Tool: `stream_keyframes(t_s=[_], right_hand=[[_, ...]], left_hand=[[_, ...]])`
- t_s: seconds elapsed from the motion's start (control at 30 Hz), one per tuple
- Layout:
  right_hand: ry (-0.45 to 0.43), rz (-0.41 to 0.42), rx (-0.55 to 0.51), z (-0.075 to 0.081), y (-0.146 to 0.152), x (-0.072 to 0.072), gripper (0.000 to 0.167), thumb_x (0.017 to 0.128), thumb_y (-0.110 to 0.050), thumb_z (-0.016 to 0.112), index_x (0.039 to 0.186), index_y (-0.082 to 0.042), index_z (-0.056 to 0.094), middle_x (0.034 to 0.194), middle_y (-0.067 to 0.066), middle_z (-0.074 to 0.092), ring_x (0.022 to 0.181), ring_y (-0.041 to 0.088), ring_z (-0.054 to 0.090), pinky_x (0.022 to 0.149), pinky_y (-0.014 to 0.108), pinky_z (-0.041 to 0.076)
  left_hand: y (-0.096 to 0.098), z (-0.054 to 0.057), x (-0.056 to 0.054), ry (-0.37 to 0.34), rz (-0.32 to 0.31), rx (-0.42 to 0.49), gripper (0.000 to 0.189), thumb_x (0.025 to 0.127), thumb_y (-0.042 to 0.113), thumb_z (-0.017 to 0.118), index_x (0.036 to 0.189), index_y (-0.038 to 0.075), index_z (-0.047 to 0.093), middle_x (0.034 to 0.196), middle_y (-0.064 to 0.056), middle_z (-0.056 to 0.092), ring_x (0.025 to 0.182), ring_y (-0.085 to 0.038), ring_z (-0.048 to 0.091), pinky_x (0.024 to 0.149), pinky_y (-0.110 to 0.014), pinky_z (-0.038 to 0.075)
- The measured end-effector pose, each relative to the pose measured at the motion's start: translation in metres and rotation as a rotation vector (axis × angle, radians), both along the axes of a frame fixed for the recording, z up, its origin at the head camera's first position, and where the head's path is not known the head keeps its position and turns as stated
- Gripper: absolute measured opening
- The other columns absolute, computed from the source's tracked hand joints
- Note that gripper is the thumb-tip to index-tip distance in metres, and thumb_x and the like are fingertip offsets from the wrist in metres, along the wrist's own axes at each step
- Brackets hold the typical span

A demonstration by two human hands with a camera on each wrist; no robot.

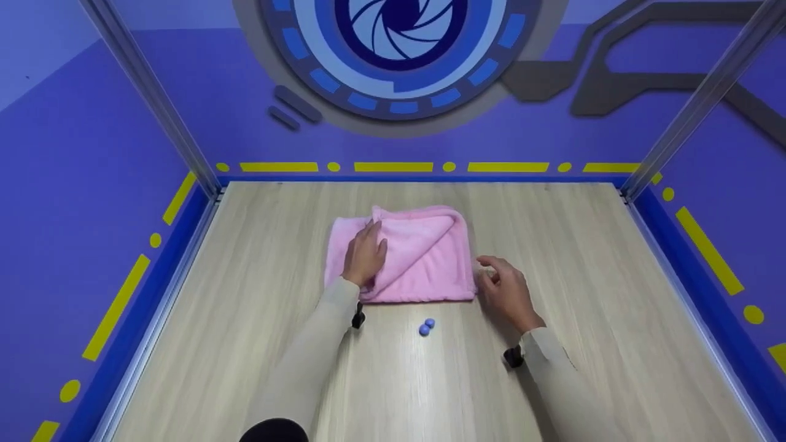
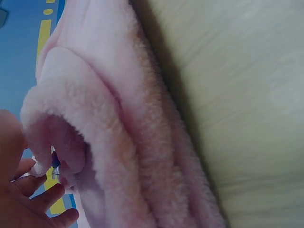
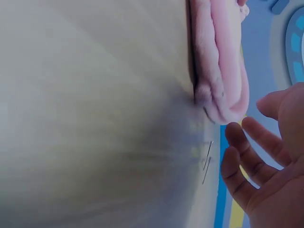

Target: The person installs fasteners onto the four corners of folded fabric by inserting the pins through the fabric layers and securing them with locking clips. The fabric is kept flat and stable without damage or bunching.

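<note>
A folded pink plush cloth (image 1: 424, 270) lies on the wooden table, with one layer turned over diagonally across it. My left hand (image 1: 366, 253) rests on the left part of the cloth, fingers extended toward its far edge. In the left wrist view, the fluffy folded edge (image 2: 109, 137) curls up close beside that hand's fingers (image 2: 47, 197). Just off the cloth's right edge, my right hand (image 1: 506, 291) hovers with loosely bent fingers and holds nothing. The right wrist view shows its fingertips near the rounded cloth corner (image 3: 228, 107).
Two small blue balls (image 1: 424, 330) sit together on the table (image 1: 258, 258) in front of the cloth. A patterned blue-purple panel (image 1: 393, 147) stands behind, and side panels (image 1: 141, 184) with metal posts border the table. A black rounded object (image 1: 274, 431) shows at the bottom edge.
</note>
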State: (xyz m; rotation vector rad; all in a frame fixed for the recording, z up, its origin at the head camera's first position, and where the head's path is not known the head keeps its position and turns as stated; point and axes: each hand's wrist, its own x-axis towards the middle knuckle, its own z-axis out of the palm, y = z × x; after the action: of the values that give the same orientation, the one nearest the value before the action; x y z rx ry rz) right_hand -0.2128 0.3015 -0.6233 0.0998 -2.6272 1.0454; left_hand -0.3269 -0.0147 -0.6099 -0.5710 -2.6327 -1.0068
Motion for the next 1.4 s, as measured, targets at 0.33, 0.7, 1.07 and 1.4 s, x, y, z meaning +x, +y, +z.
stream_keyframes(t_s=[0.33,0.7,1.07,1.4], right_hand=[[-0.134,-0.027,0.142,0.0,0.014,-0.001,0.032,0.097,-0.01,0.069,0.13,-0.011,0.068,0.13,0.013,0.064,0.115,0.035,0.064,0.095,0.055,0.053],[-0.141,-0.054,0.235,-0.012,0.028,-0.004,0.026,0.1,-0.014,0.066,0.125,-0.01,0.07,0.121,0.011,0.064,0.109,0.031,0.066,0.089,0.053,0.055],[-0.164,-0.055,0.259,-0.01,0.032,-0.004,0.02,0.099,-0.014,0.066,0.118,-0.012,0.072,0.115,0.011,0.064,0.1,0.031,0.067,0.08,0.054,0.057],[-0.22,-0.061,0.266,-0.003,0.031,-0.005,0.013,0.098,-0.013,0.069,0.109,-0.01,0.075,0.116,0.01,0.065,0.1,0.032,0.067,0.08,0.055,0.056]], left_hand=[[-0.001,0.0,0.001,0.018,0.024,-0.035,0.045,0.098,0.009,0.062,0.138,-0.011,0.055,0.14,-0.035,0.054,0.128,-0.047,0.055,0.111,-0.052,0.043],[-0.003,-0.003,0.001,0.023,0.041,-0.076,0.044,0.096,0.007,0.064,0.136,-0.011,0.058,0.134,-0.033,0.06,0.123,-0.046,0.058,0.107,-0.053,0.047],[-0.006,-0.005,0.005,0.022,0.047,-0.077,0.041,0.096,0.008,0.065,0.131,-0.012,0.06,0.138,-0.034,0.057,0.123,-0.047,0.058,0.108,-0.053,0.046],[-0.007,-0.003,0.007,-0.029,0.055,-0.073,0.038,0.097,0.008,0.065,0.13,-0.011,0.062,0.135,-0.03,0.06,0.123,-0.046,0.059,0.109,-0.052,0.045]])
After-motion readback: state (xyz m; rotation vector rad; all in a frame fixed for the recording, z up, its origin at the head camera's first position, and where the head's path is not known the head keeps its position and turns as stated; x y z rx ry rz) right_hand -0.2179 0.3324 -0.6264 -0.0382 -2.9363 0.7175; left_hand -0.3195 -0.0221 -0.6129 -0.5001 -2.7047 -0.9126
